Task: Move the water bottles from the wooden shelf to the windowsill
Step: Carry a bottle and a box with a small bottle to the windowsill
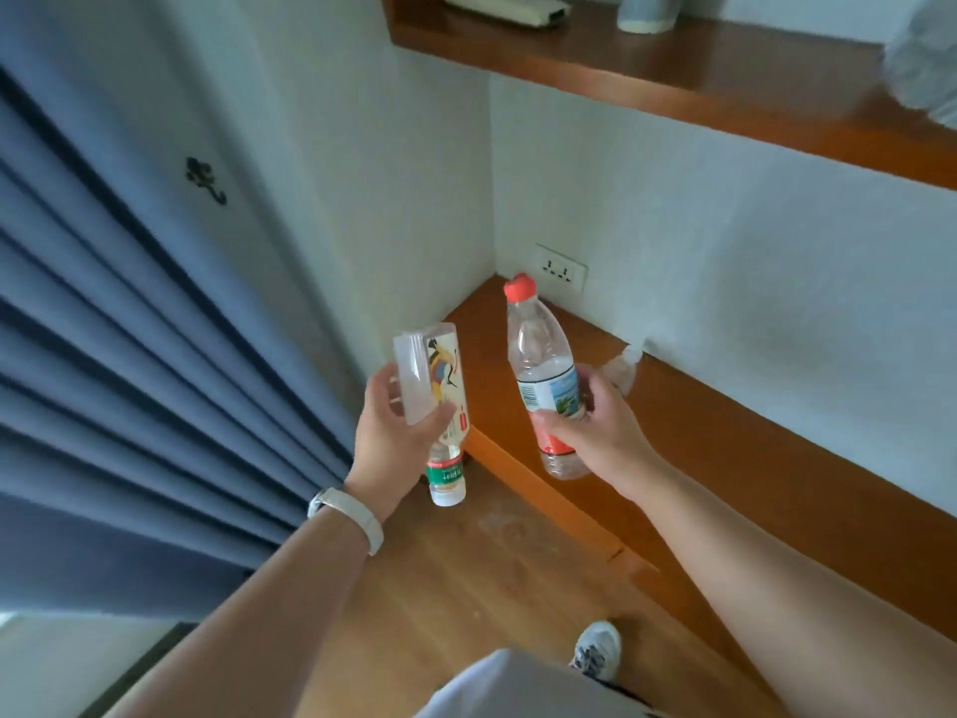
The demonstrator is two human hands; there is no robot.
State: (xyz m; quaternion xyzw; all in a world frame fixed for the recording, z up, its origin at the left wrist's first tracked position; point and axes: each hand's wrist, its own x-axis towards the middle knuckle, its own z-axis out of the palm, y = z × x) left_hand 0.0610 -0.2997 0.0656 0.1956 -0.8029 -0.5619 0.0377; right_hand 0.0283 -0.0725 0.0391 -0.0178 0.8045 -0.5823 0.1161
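at far left i see a blue curtain (129,313) with a dark wall hook (207,179) beside its folds. the left hand (396,427), a white wristband (348,515) on its wrist, is closed around two things at once: a clear square-sided bottle (437,386) held upside down, and below it a second bottle with a green neck label (444,471) and white cap pointing down. the square bottle carries a printed figure in yellow, red and black; i cannot read its writing, nor the green label's characters. to the right, the right hand (590,422) is clamped on the lower half of a red-capped water bottle (541,365), upright and tilted slightly left, held above the near edge of the lower wooden shelf (725,458). its label shows a barcode, a blue-green picture and a red band; no brand is legible. just behind that hand another clear bottle (624,367) stands on the shelf against the wall, near a socket (562,274). an upper shelf (673,64) runs across the far right.
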